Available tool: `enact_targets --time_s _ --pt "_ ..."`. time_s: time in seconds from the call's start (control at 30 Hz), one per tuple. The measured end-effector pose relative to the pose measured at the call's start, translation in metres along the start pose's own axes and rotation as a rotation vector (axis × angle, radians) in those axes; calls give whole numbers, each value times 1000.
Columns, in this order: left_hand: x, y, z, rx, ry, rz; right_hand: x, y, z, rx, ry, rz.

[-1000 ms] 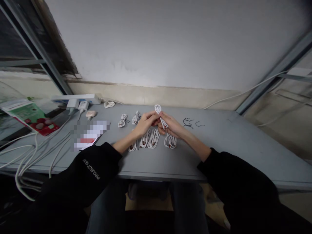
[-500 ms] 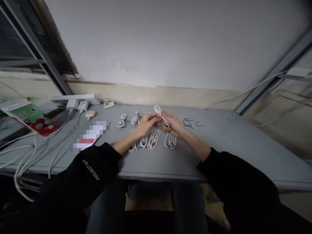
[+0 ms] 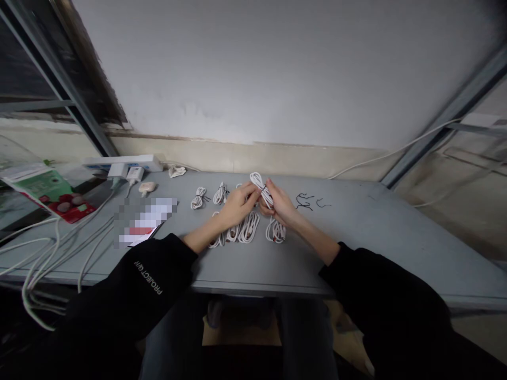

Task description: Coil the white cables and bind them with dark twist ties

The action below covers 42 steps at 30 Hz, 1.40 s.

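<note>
1. white cable bundle [image 3: 256, 180]: coiled lengthwise, raised above the desk [image 3: 380, 237] between both hands, tilted with its looped end toward the wall [image 3: 245, 74]; a black tie [image 3: 264, 187] crosses its middle.
2. right hand [image 3: 280, 203]: fingers clamped on the bundle from its right side, thumb lying along it near the tie.
3. left hand [image 3: 238, 205]: thumb and fingertips drawn close together at the bundle's left side; whether they pinch the cable or the tie cannot be told.
4. tied coils: one [image 3: 198, 198] at far left, a second [image 3: 219, 193] just beside it, each bound with black; a third is mostly hidden behind the left hand.
5. near row of coils: three lie side by side, partly covered by the left hand and forearm, the rightmost [image 3: 249, 228] in fullest view; a separate coil [image 3: 275, 230] lies below the right hand.
6. loose black ties: a small cluster [image 3: 304, 202] and, just to its right, a single curved strand [image 3: 324, 202].
7. left side of the desk: power strip [image 3: 148, 162] with plugged adapters [image 3: 118, 170], and a green-and-red packet [image 3: 55, 194].
</note>
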<state>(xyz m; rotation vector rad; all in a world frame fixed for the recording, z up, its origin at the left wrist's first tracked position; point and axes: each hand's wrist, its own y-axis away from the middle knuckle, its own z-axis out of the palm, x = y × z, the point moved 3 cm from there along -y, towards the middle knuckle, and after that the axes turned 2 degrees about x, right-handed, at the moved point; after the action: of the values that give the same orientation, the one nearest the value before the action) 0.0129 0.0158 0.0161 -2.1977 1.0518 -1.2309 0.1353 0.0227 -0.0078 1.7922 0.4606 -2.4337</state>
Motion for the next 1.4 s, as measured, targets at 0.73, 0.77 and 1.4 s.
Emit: enact_targets --time_s 0.73,0.77,1.4 --pt "3 0 0 -83 310 -279 -14 9 3 -208 23 228" --pt "3 0 0 -88 275 -257 -13 8 3 -195 12 222" --pt "1 6 1 2 229 -141 -13 3 2 -92 -293 281"
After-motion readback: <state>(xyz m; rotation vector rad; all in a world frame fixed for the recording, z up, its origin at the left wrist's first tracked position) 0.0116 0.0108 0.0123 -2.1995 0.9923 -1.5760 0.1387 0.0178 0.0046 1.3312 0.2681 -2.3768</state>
